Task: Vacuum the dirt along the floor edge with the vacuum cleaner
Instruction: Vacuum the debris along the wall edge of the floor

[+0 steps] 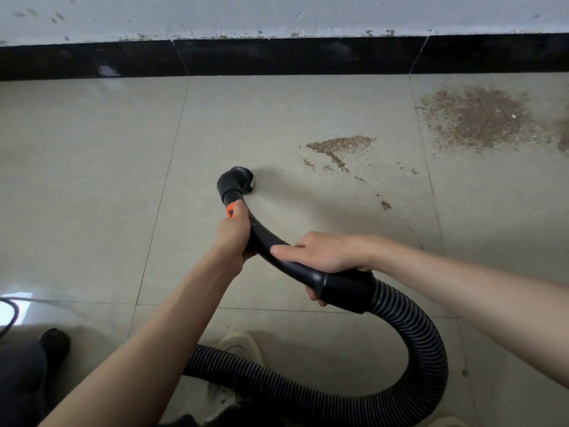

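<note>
Head view: both hands gripped the vacuum's curved tube (277,251), nozzle (238,180) on the floor.
Left hand (234,232) and right hand (326,254) had fingers curled round it; dirt (335,149) lay just right, and a fast sweep risked scattering it.

A white wall (277,13), scuffed and flecked with chipped paint, runs across the top, with a glossy black baseboard (277,57) along its foot. A pale shoe (238,349) stands on the tiles at the bottom centre. A black shoe (55,342) sits at the lower left, near a thin dark cable (14,315) curving in from the left edge.
</note>
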